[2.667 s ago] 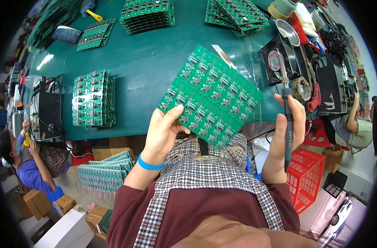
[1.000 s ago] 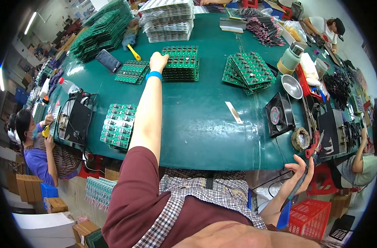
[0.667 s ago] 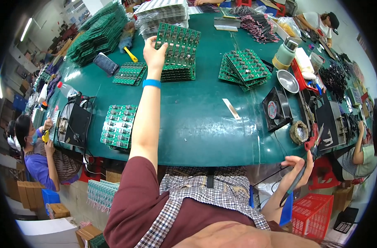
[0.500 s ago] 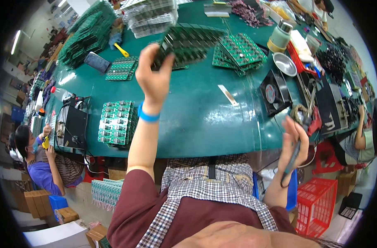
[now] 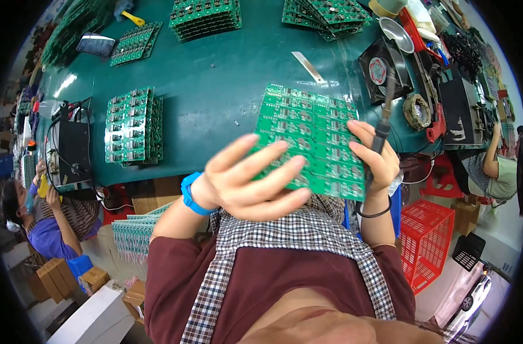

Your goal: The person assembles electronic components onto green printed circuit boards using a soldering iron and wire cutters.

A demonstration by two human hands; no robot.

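A green circuit board panel with rows of small parts is tilted up in front of me, over the table's near edge. My right hand pinches its right edge between thumb and fingers. The same hand also holds a soldering iron, dark handle in the grip and tip pointing up and away. My left hand, with a blue wristband, is open, fingers spread across the panel's lower left corner; whether they press on it I cannot tell. A flat metal strip lies on the table beyond the panel.
Board stacks stand at left, back and back right. A black fan, a round tip-cleaner holder and a metal bowl are on the right. A phone lies back left. Co-workers sit at both sides.
My left hand has come back from the far side of the table, and a board panel is now before me. My right hand has moved inward and grips its edge. My view has shifted.
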